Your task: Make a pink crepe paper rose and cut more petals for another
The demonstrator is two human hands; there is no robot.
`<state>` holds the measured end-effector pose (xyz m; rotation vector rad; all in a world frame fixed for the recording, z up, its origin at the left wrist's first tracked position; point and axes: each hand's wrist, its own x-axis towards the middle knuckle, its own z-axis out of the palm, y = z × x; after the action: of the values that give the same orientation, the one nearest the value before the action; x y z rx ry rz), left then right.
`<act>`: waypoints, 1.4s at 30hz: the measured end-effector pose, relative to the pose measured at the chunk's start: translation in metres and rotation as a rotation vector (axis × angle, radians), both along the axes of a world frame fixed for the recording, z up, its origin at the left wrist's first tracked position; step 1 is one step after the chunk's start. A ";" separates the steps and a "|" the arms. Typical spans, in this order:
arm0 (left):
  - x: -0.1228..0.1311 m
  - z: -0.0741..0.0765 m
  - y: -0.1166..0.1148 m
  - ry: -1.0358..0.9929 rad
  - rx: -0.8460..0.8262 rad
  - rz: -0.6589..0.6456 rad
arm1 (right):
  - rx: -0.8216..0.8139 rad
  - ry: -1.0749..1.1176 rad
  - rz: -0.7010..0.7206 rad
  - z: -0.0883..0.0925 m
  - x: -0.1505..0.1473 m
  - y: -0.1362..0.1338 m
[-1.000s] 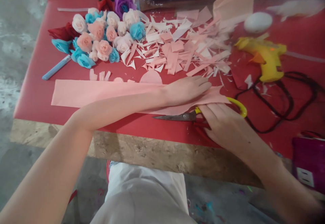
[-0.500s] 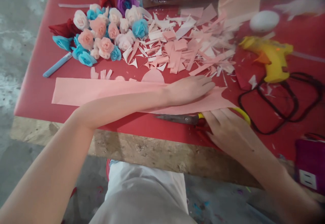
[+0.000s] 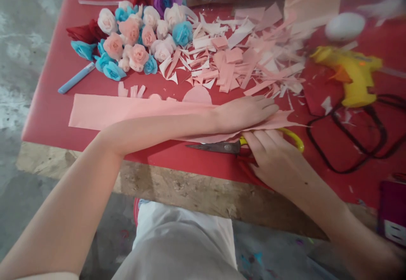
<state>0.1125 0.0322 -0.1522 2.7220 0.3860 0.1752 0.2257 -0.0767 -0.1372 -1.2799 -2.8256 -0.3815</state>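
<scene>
My L hand (image 3: 246, 113) lies flat & open on a long pink paper strip (image 3: 95, 111); my R hand (image 3: 273, 156) grips dark-bladed, yellow-handled metal scissors (image 3: 223, 147), fingertips at the strip's near edge. Strip runs along the front of a red-covered table (image 3: 47, 117) w/ wooden edge (image 3: 190, 190). Multicol. paper roses (image 3: 138, 55) sit back L, pink & white paper scraps (image 3: 226, 73) mid, yellow plastic glue gun (image 3: 358, 77) R. On my feed: grey concrete floor (image 3: 15, 191) below.

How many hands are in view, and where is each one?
2: the left hand lies on the pink paper; the right hand holds the scissors beside the paper's near edge.
</scene>
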 end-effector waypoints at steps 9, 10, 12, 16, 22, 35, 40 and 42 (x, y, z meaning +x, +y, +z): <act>0.001 -0.004 0.000 -0.052 0.001 0.010 | 0.068 -0.003 0.083 0.005 0.001 -0.004; 0.001 -0.004 0.000 -0.047 0.008 0.009 | 0.068 -0.015 0.083 0.006 0.001 -0.006; 0.002 -0.003 0.000 -0.008 0.010 0.011 | 0.077 -0.037 0.083 0.007 0.001 -0.007; 0.001 0.000 0.000 0.042 -0.002 0.020 | 0.066 -0.048 0.078 0.006 -0.001 -0.005; -0.006 0.005 0.003 -0.046 -0.099 0.037 | 0.010 -0.032 0.043 0.006 -0.002 -0.004; -0.106 0.024 0.009 0.070 0.085 0.141 | -0.001 0.017 0.037 0.005 -0.003 -0.004; -0.145 0.025 0.002 0.114 0.137 0.158 | 0.008 -0.017 0.042 0.004 -0.003 -0.006; -0.153 0.025 0.001 0.135 0.157 0.129 | 0.016 -0.026 0.035 0.003 -0.003 -0.007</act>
<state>-0.0407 0.0327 -0.1274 2.8734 0.6110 0.0590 0.2223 -0.0835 -0.1337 -1.2306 -2.8562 -0.4214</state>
